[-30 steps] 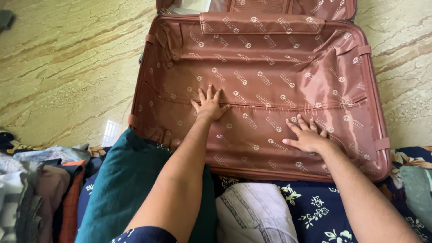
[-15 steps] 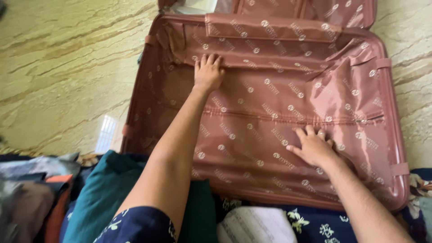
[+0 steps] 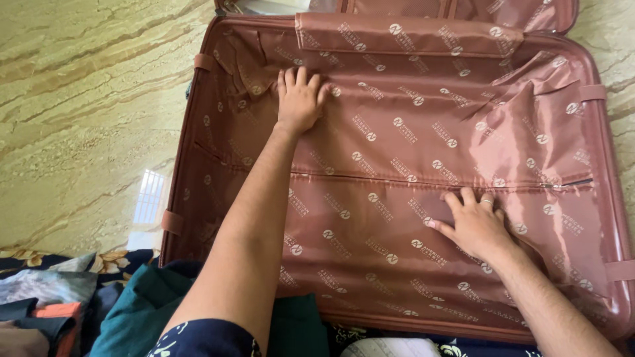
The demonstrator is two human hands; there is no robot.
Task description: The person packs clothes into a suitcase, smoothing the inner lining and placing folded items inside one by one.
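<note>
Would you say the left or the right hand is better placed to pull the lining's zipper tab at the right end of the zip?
Probably the right hand: it lies flat on the lining just below the zip line, nearer the zipper tab. The left hand presses the lining far up, near the upper left corner.

One suitcase [image 3: 410, 152], two hands.

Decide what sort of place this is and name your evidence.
Probably a room in a home: an open pink suitcase lies on a polished marble floor, with folded clothes piled beside it.
</note>
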